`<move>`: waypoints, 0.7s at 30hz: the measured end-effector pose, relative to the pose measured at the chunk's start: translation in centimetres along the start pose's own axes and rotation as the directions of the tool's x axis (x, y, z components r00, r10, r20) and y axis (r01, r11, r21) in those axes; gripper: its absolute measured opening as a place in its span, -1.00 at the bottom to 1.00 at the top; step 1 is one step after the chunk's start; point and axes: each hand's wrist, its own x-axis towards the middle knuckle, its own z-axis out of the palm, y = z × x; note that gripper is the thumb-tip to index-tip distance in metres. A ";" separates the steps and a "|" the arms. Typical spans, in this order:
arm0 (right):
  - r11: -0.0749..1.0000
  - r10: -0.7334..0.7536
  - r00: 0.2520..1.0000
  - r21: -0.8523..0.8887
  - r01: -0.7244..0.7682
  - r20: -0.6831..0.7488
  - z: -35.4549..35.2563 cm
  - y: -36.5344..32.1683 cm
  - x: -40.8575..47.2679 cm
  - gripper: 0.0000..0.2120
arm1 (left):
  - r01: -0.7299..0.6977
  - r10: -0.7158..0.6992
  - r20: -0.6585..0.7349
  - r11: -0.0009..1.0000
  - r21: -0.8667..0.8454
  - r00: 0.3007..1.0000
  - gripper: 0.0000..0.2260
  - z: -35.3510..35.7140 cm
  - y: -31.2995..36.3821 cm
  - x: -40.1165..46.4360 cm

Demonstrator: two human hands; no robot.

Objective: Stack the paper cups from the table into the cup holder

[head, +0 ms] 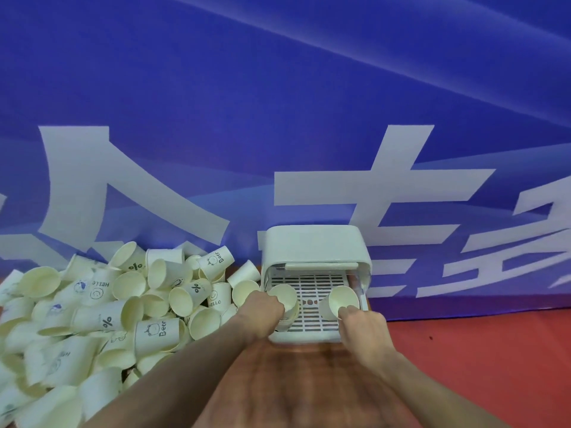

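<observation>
left hand (265, 307) gripped cup stack (285, 304) on cup holder (312, 304) tray | right hand (360, 319) pinched single cup (340, 301), mouth up, at 3 o'clock of stack | loose cups (102, 316) on tabletop (309, 381) at 9 o'clock, nearer left hand

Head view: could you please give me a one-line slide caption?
Left hand and right hand each hold a paper cup over the white cup holder's slotted tray, beside a cup pile.
</observation>
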 end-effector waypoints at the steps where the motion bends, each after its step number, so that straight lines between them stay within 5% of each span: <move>1: 1.000 0.001 1.000 -0.026 -0.001 -0.011 0.2 -0.1 0.1 -0.85 | 0.003 -0.003 -0.003 1.000 -0.010 1.000 -0.83 0.3 -0.1 0.1; 7: 0.996 -0.045 0.999 0.080 0.047 -0.031 -0.4 -1.6 0.7 -0.65 | 0.042 -0.043 -0.031 0.998 -0.044 0.999 -0.83 1.6 -0.7 -0.3; 21: 0.976 -0.218 0.973 -0.001 0.218 -0.083 -3.0 -6.9 1.0 -0.69 | 0.204 -0.214 -0.083 0.973 -0.111 0.973 -0.75 4.0 -3.2 -5.1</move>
